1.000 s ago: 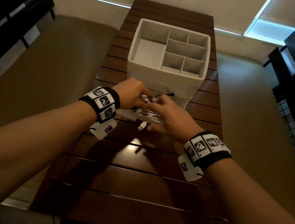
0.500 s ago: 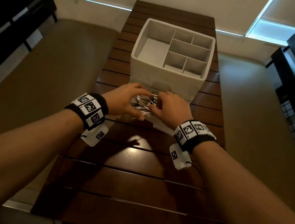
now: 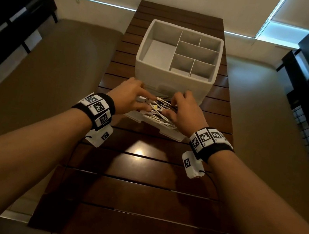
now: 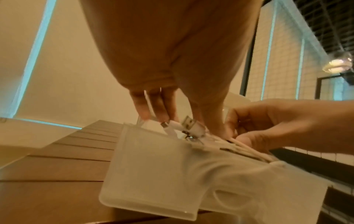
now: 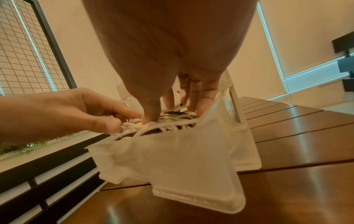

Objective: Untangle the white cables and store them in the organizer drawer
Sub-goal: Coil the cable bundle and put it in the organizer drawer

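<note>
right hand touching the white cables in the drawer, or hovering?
Touching. The right wrist view shows the right hand with its fingertips pressed into the white cables piled in the pulled-out drawer, no gap visible.

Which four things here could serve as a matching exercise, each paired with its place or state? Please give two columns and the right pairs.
Things:
1. white cables
2. drawer
3. top tray compartments
4. USB plug

Places or states:
a. pulled out toward the person
b. hold nothing
c. at the left hand's fingertips, over the drawer
d. piled in the drawer between both hands, right hand pressing on them

Pairs: 1-d, 2-a, 3-b, 4-c
</note>
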### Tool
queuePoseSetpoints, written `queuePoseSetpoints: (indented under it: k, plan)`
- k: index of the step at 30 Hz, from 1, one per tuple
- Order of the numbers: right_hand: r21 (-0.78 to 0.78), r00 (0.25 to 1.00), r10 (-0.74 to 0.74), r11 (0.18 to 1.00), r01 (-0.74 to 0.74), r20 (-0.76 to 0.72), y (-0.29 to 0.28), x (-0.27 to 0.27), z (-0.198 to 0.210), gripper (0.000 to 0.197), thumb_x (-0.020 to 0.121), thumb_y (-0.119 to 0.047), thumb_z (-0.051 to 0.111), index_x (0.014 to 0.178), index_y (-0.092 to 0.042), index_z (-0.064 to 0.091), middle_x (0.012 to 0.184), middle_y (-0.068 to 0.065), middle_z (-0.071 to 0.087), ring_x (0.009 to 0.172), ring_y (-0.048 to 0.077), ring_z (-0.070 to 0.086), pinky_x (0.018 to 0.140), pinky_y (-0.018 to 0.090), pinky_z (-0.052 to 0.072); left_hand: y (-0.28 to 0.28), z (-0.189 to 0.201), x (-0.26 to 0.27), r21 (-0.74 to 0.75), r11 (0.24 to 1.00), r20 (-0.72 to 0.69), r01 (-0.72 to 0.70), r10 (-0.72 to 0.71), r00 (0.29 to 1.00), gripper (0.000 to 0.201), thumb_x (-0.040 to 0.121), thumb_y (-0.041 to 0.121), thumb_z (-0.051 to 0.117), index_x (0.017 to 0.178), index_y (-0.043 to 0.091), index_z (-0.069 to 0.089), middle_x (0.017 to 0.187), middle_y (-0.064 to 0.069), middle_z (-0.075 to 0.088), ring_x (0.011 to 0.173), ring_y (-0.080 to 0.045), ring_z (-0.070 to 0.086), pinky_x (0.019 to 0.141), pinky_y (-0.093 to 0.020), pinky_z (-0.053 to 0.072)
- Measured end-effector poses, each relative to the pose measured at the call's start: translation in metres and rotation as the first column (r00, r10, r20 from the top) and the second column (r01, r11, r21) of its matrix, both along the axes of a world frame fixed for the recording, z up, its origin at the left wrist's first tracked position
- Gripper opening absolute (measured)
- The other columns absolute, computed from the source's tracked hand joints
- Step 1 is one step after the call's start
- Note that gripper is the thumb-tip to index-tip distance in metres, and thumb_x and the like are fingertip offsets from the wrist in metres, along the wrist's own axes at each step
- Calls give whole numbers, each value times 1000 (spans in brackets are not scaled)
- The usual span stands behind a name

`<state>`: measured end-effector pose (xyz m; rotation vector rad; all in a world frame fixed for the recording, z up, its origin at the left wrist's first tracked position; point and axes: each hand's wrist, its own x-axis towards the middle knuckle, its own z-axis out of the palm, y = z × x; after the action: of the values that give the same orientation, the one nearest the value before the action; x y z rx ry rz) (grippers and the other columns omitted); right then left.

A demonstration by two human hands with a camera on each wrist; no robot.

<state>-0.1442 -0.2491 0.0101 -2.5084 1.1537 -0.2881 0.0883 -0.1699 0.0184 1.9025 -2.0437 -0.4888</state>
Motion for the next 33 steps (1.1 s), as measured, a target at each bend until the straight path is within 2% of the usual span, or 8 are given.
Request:
queuePoseSetpoints:
  k: [3,6,10,12,15,17,29,33]
  plan:
    - [-23,999,0,1000,1,40,2,-3,-2,45,92,-43,74,125,-17,56,119,7,49,95,24,54,75,33,44,1,-1,-1,-121,959,-139,-255,238,961,50,74,72,76,100,29,76,113,-3,47,109,-23,45,95,-42,44]
    - [-52,999,40,998,-39,17,3,-4,-4,41,95,-41,71,129,-22,61,119,7,52,106,26,56,77,33,45,-8,0,2,-87,816,-444,-571,482,756,71,69,59,90,113,18,53,123,-4,45,111,-22,52,96,-36,51]
    - [-70,999,51,996,-51,-4,3,-4,-5,38,96,-39,71,131,-25,67,119,8,54,109,28,57,79,36,49,-26,9,8,98,887,-699,-451,384,603,95,74,47,92,145,21,35,134,4,53,122,-9,57,98,-22,53]
    - [-94,999,45,994,-47,-24,3,-2,-5,36,96,-38,70,130,-26,68,119,8,55,108,29,58,79,37,50,-29,15,9,81,911,-647,-404,357,674,78,80,38,89,142,23,44,124,12,58,111,0,58,84,-14,55]
    - [-112,998,26,993,-33,-64,2,4,-2,31,98,-39,69,124,-23,69,116,10,56,104,31,60,78,39,51,-30,17,17,1,912,-555,-410,341,758,66,82,31,89,138,19,56,125,5,66,111,-12,64,93,-26,56]
    - [-125,996,15,992,-27,-92,2,9,0,27,99,-39,67,116,-18,69,113,12,56,99,33,61,77,41,53,-28,19,23,-6,925,-533,-381,319,783,67,83,27,87,141,18,56,130,1,66,115,-15,63,91,-23,54]
    - [-222,990,-77,974,48,-121,10,14,-2,23,101,-36,63,107,-13,64,98,9,71,88,32,68,71,41,53,-18,36,29,35,971,-400,-238,232,886,69,85,29,85,147,20,54,136,-3,67,117,-13,62,102,-32,52]
    - [-187,998,-64,980,67,21,14,-1,11,23,102,-32,60,117,-16,65,100,9,72,90,32,69,74,42,57,-17,36,28,36,967,-387,-254,248,888,70,84,32,85,146,21,55,136,-2,67,116,-12,62,101,-31,51]
